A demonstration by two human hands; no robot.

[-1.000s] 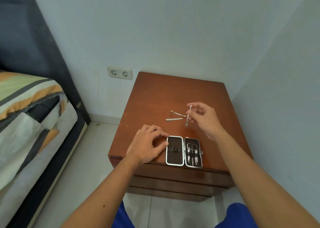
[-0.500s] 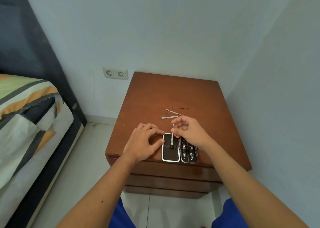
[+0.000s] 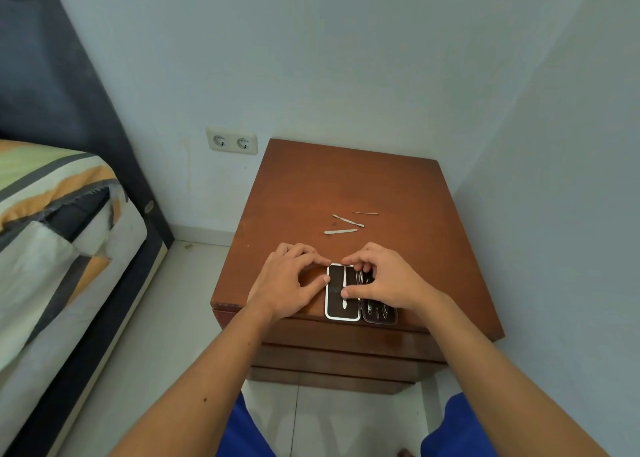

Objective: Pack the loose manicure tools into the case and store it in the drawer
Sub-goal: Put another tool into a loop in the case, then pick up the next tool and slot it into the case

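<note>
Forearms enter from the bottom edge; blue cloth [image 3: 242, 432] shows between and below them, above a pale tiled floor [image 3: 173, 335].

Nightstand [image 3: 398, 193], brown wood, drawer fronts [image 3: 346, 345] stacked below its top, all closed as far as visible.

Case [image 3: 343, 292] lies open flat at the near edge of the nightstand top. Left half: dark lining, bright metal rim. Right half [image 3: 379, 312] holds several tools, mostly hidden under the hand; only their near ends show.

Left hand [image 3: 291, 280] rests on the top just left of the case. Thumb tip touches the case's left rim, index tip touches its far left corner. Fingers curved, holding nothing; the hand steadies the case.

Right hand [image 3: 384, 280] lies over the right half. Thumb presses on a slim tool [image 3: 345, 286] that lies lengthwise in the left half, pointed end toward the viewer. Index tip is at the tool's far end. A loose pinch on the tool, thumb and index well spread along it.

Farther back, near mid-top, three loose tools lie well apart from the case: file [image 3: 340, 231] nearest, pusher [image 3: 348, 220] just behind it, thin stick [image 3: 365, 213] farthest.

Left of the nightstand: double socket [image 3: 232, 141] on the wall; bed [image 3: 52, 231] with striped cover at far left.
</note>
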